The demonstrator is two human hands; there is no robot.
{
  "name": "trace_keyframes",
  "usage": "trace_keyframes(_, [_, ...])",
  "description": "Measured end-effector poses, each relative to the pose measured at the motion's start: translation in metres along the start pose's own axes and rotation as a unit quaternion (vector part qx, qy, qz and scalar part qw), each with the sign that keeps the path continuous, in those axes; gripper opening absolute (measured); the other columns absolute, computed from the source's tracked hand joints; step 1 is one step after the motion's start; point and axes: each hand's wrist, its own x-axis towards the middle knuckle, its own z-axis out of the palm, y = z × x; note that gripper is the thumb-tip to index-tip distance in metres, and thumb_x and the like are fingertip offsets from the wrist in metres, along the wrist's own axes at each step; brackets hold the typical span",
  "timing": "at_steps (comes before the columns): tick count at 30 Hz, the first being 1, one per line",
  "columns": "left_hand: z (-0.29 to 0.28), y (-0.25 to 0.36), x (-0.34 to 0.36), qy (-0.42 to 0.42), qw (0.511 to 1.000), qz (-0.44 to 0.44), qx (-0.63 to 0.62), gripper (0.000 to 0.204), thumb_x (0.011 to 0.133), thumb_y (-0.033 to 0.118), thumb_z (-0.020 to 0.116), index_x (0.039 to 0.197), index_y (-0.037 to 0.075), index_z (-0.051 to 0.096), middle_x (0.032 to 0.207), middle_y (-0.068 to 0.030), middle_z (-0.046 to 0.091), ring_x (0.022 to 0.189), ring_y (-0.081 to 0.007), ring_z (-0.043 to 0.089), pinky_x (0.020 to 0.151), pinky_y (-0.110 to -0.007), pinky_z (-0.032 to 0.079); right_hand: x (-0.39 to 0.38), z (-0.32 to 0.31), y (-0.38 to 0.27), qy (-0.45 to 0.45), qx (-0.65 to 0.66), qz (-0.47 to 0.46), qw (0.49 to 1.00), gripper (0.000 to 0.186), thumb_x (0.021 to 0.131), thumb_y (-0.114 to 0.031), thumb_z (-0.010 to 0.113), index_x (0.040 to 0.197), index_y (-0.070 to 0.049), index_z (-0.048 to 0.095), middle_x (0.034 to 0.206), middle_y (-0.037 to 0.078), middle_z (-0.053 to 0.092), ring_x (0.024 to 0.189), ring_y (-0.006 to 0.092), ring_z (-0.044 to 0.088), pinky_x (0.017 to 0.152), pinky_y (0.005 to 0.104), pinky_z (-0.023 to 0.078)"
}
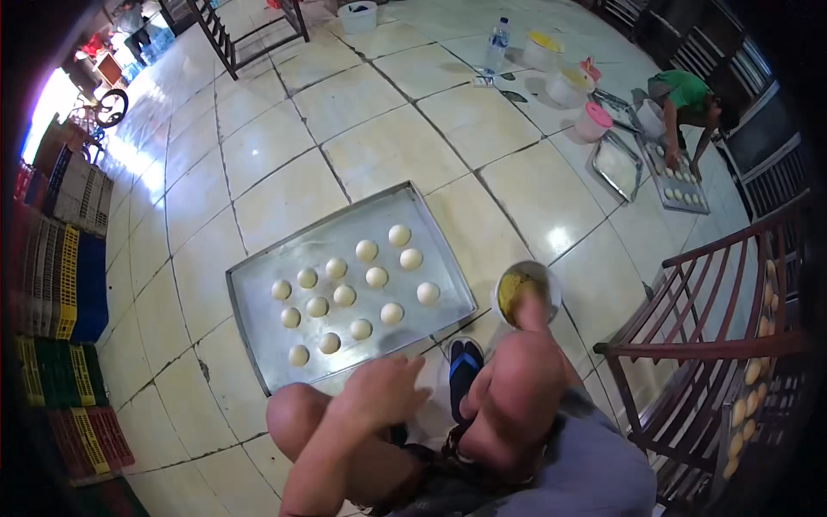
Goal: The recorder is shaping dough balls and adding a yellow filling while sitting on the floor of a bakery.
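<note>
Pale balls (344,295) dot our tray (375,214). At its three o'clock, our right fingers (526,303) reach inside a yellow-filled bowl (552,289).

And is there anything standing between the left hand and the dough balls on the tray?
Only the low near edge of the tray; nothing else visible stands between the left hand and the dough balls.

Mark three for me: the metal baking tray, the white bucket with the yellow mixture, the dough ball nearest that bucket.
Metal baking tray (266,330): head view, bare floor near its left wall.
White bucket (552,290): head view, inner wall, right side.
Dough ball (428,293): head view, middle of its top.
</note>
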Motion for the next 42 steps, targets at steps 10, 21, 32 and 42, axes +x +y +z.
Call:
trace_keyframes(10, [0.002,0.032,-0.001,0.191,0.979,0.068,-0.006,0.035,0.086,0.029,0.059,0.107,0.001,0.056,0.087,-0.0142,0.066,0.084,-0.0319,0.065,0.074,-0.039,0.049,-0.051,-0.043,-0.095,-0.123,0.042,0.024,0.991,0.026,0.078,-0.015,0.06,0.099,0.0,0.068,0.098,0.019,0.068,0.091,0.0369,0.063,0.077,0.0431,0.051])
trace_keyframes(21, [-0.031,0.048,-0.044,0.068,0.996,-0.007,-0.065,0.046,0.087,0.028,0.062,0.124,0.003,0.054,0.094,-0.0152,0.065,0.086,-0.0332,0.061,0.079,-0.04,0.047,-0.119,-0.082,-0.173,-0.113,0.14,0.155,0.971,0.026,0.08,-0.018,0.06,0.096,0.0,0.069,0.097,0.019,0.069,0.091,0.0361,0.063,0.076,0.0423,0.05])
trace_keyframes(32, [-0.031,0.025,-0.036,0.09,0.995,0.009,-0.05,0.049,0.086,0.028,0.063,0.128,0.005,0.053,0.099,-0.0142,0.066,0.09,-0.033,0.062,0.079,-0.041,0.048,-0.053,0.004,-0.102,-0.032,0.078,0.19,0.978,0.026,0.083,-0.019,0.057,0.095,0.0,0.07,0.096,0.016,0.07,0.085,0.0354,0.064,0.074,0.0417,0.049])
trace_keyframes(42, [-0.026,0.001,-0.035,0.073,0.996,-0.028,-0.04,0.049,0.087,0.028,0.064,0.129,0.005,0.053,0.108,-0.0132,0.066,0.094,-0.0324,0.063,0.079,-0.04,0.049,-0.058,0.0,-0.116,0.096,0.177,0.14,0.97,0.018,0.076,-0.014,0.063,0.088,-0.003,0.072,0.083,0.01,0.071,0.072,0.0312,0.063,0.068,0.0385,0.05])
